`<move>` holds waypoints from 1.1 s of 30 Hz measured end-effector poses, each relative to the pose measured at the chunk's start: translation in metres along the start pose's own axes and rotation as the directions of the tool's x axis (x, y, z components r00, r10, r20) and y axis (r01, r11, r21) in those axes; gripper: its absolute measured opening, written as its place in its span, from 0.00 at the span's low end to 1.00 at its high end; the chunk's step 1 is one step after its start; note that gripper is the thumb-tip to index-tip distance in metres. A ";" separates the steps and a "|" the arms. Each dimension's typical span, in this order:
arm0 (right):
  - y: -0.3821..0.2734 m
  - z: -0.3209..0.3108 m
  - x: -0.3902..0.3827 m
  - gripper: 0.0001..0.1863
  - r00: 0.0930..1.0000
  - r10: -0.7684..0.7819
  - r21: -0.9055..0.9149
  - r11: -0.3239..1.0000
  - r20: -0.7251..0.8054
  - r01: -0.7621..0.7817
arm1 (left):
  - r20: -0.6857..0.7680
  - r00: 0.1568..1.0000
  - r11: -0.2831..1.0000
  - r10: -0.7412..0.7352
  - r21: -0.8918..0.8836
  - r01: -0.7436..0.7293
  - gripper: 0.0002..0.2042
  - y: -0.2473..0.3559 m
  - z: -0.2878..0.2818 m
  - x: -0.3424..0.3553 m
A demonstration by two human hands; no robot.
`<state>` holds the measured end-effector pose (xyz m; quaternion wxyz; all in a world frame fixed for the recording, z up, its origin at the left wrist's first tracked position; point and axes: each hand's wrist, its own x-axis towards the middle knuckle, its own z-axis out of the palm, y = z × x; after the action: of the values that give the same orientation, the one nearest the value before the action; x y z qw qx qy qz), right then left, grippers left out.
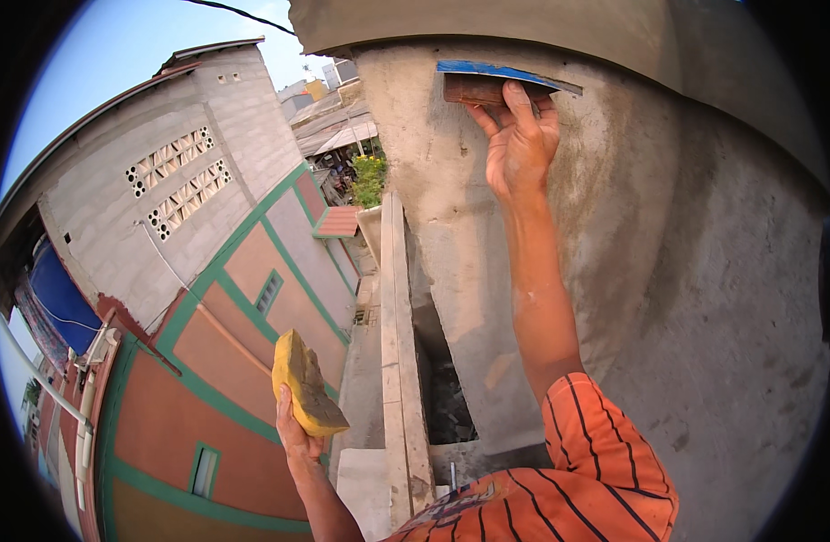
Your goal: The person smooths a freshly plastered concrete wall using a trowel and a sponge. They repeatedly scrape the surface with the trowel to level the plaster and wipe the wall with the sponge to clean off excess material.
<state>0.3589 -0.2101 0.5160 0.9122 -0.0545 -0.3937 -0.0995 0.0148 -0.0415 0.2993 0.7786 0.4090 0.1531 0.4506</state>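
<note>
My right hand [520,135] is raised high, gripping the dark brown handle [472,88] of a flat float with a blue plate [483,67], held against the grey plastered wall [614,271] just under an overhanging ledge [541,25]. Down at the lower left, my left hand [298,425] grips a thick yellow sponge [305,379] with greyish stains, out over the gap beside the wall.
A narrow concrete ledge [395,352] runs beside a dark recess [442,388] with rubble. Across a narrow alley [365,411] stands a block-and-painted building [225,361] with vents and a blue tarp [58,294]. A cable crosses the sky; rooftops and plants show beyond.
</note>
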 end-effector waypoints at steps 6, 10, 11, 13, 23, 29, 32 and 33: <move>0.037 0.051 0.004 0.29 0.996 0.091 0.093 0.992 -0.027 -0.088 | 0.152 0.988 1.000 -0.014 0.016 0.011 0.22 0.002 0.005 -0.001; 0.032 0.047 0.014 0.27 0.995 0.062 0.063 0.996 -0.083 -0.057 | 0.148 0.989 1.000 -0.007 0.025 0.003 0.22 0.001 0.006 -0.001; 0.030 0.041 0.019 0.26 0.995 0.053 0.063 0.997 -0.085 -0.048 | 0.143 0.990 1.000 -0.008 0.027 0.004 0.22 0.001 0.005 -0.001; 0.017 0.028 0.030 0.20 0.990 0.016 0.043 0.999 -0.138 -0.011 | 0.134 0.991 1.000 -0.019 0.016 0.017 0.23 0.000 0.004 0.001; -0.073 -0.085 0.084 0.19 0.932 -0.197 -0.042 0.980 -0.303 0.193 | -0.143 0.990 0.998 0.007 0.064 0.003 0.22 0.001 -0.037 -0.016; -0.090 -0.091 0.062 0.18 0.860 -0.291 -0.055 0.953 -0.418 0.296 | -0.197 0.978 0.992 0.073 0.119 -0.051 0.21 0.016 -0.067 -0.022; -0.055 -0.048 0.033 0.22 0.953 -0.230 -0.093 0.972 -0.198 0.216 | -0.133 0.986 0.987 0.102 0.138 -0.083 0.21 0.019 -0.045 -0.017; -0.049 -0.039 0.026 0.23 0.970 -0.189 -0.098 0.980 -0.152 0.175 | -0.124 0.985 0.985 0.120 0.142 -0.102 0.21 0.013 -0.035 -0.017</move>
<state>0.3932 -0.2680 0.5098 0.9249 -0.0482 -0.3176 -0.2035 -0.0231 -0.0348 0.2852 0.7109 0.4379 0.2112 0.5082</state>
